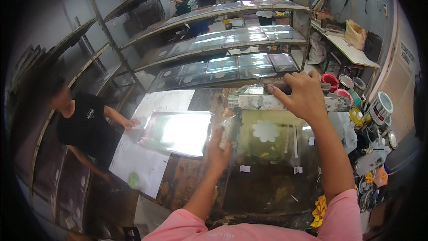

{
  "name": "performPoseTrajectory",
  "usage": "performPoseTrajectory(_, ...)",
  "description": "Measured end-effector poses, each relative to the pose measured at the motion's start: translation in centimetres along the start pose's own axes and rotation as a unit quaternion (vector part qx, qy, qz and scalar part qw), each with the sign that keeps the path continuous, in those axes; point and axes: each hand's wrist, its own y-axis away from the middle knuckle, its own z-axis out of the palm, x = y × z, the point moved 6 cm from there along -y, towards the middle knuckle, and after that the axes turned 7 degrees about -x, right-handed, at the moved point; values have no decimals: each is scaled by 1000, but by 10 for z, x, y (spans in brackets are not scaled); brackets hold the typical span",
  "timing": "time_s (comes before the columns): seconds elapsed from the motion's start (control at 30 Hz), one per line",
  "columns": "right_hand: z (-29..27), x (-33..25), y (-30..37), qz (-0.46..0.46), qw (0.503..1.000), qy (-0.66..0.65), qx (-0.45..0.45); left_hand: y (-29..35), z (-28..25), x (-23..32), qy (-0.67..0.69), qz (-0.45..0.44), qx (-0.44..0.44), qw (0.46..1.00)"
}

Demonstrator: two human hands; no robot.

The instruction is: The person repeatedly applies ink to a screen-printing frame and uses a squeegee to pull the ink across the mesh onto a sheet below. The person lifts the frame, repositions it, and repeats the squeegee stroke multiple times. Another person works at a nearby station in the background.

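Observation:
My right hand (305, 96) is closed over the dark wooden handle of a squeegee (279, 87), at the far side of the table. Under it runs a paint-spotted wooden bar (263, 102). Nearer to me, a yellow-green panel (249, 140) bears a white flower shape (266, 131). My left hand (218, 152) is left of this panel, its fingers bent round a pale, narrow piece that I cannot make out. Beside it, a glossy stack of clear sheets (178, 131) lies on white paper (154, 180). A co-worker's hand (130, 124) is at the stack's left edge.
The co-worker in black (91, 118) stands at the left. Behind the table, a rack (209, 80) holds several flower-printed sheets. Paint cans (382, 105) crowd the right side, with a yellow cloth (319, 211) near my right arm. Small white tabs (244, 168) dot the dark tabletop.

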Motion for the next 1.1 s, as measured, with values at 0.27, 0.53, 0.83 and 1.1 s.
performPoseTrajectory(0.27,-1,-8,4,-15,1000,4,23,27,-141,-168,-175,-85,64,979)
performPoseTrajectory(0.53,0,-11,10,4,1000,18,4,32,-250,-212,-437,-174,240,849)
performPoseTrajectory(0.83,3,-4,5,-7,1000,-9,19,46,-48,-146,-402,12,-179,898)
performPoseTrajectory(1.1,4,-3,8,-3,1000,-1,18,49,-42,-181,-493,-2,-132,860)
